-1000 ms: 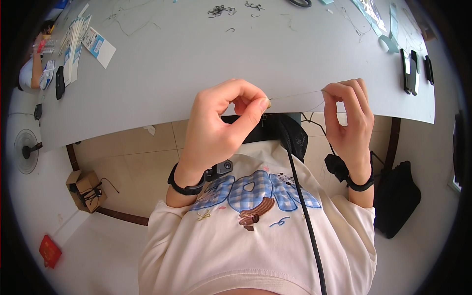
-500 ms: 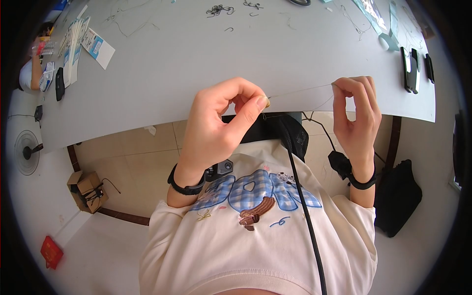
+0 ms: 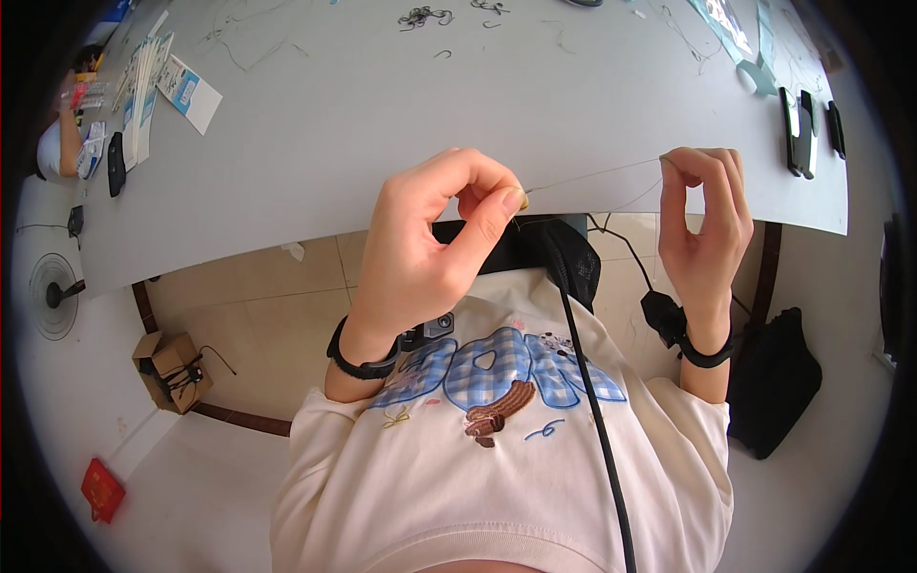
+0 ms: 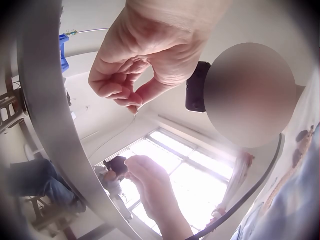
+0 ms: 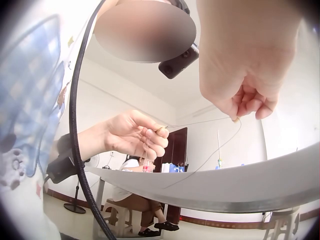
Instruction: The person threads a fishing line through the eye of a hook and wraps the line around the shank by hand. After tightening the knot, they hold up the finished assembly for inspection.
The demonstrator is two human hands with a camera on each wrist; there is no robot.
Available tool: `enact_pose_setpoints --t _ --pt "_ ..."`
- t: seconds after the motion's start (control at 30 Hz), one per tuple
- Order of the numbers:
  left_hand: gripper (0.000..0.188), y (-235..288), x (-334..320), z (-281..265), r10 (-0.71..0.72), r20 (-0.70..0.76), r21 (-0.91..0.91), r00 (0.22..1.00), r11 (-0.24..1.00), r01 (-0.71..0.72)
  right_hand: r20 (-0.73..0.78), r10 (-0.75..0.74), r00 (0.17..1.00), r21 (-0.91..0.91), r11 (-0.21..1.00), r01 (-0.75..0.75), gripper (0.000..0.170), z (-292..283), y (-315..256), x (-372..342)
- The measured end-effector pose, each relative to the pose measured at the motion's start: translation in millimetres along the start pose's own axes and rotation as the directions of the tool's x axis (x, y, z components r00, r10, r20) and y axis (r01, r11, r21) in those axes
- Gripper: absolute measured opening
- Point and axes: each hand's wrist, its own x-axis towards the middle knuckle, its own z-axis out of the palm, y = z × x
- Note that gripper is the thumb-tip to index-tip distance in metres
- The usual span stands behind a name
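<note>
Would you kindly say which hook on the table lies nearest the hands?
The lone hook, below the larger pile in the head view; others lie farther away.

Thread [image 3: 592,175] runs between left hand [image 3: 420,239] and right hand [image 3: 709,224], hooks [image 3: 421,18] beyond on the table [image 3: 315,143], cards [image 3: 145,93] left.

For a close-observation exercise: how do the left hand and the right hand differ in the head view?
The left hand looks larger than the right hand. The left hand's pinching fingertips point sideways, toward the right hand; the right hand stands more upright, its pinch near its top. Shared: both pinch the thin line running between them, and each wrist wears a black band.
</note>
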Motion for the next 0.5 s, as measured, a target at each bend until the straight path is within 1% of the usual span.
enact_pose_setpoints --t 0.17,0.2,0.23,0.27,0.3,0.37,0.4,0.43,0.47,0.5 --pt "0.006 1 0 0 0.011 0.011 0.029 1.000 1.000 -0.011 -0.036 -0.011 0.999 -0.007 1.000 0.011 0.022 -1 1 0" --pt "0.006 1 0 -1 0.021 0.038 0.045 0.999 0.999 -0.023 -0.036 -0.010 0.999 -0.006 1.000 0.010 0.022 -2 1 0" --pt "0.007 1 0 -2 0.032 0.064 0.060 0.997 0.998 -0.036 -0.018 0.023 1.000 0.016 1.000 -0.023 0.020 -3 -1 1" --pt "0.007 2 0 -2 0.032 0.065 0.060 0.997 0.998 -0.036 0.001 0.056 0.998 0.038 0.998 -0.056 0.019 -5 -1 2" --pt "0.005 3 1 -3 0.025 0.049 0.067 0.999 0.997 -0.028 0.001 0.056 0.998 0.038 0.998 -0.056 0.019 -7 0 2" --pt "0.005 4 1 -4 0.018 0.032 0.075 0.999 0.997 -0.020 0.175 0.176 0.969 0.285 0.933 -0.221 0.015 -12 4 2" --pt "0.005 4 1 -4 0.033 0.043 0.074 0.999 0.997 -0.036 0.175 0.176 0.969 0.285 0.933 -0.221 0.015 -11 2 3" --pt "0.005 4 1 -5 0.049 0.053 0.072 0.997 0.996 -0.053 0.248 0.221 0.943 0.496 0.808 -0.319 0.015 -9 -2 4" --pt "0.005 5 1 -5 0.049 0.054 0.073 0.997 0.996 -0.053 0.328 0.244 0.913 0.666 0.626 -0.407 0.015 -8 -5 6" --pt "0.005 6 0 -5 0.039 0.075 0.087 0.996 0.995 -0.045 0.327 0.245 0.913 0.666 0.626 -0.406 0.015 -8 -7 6"
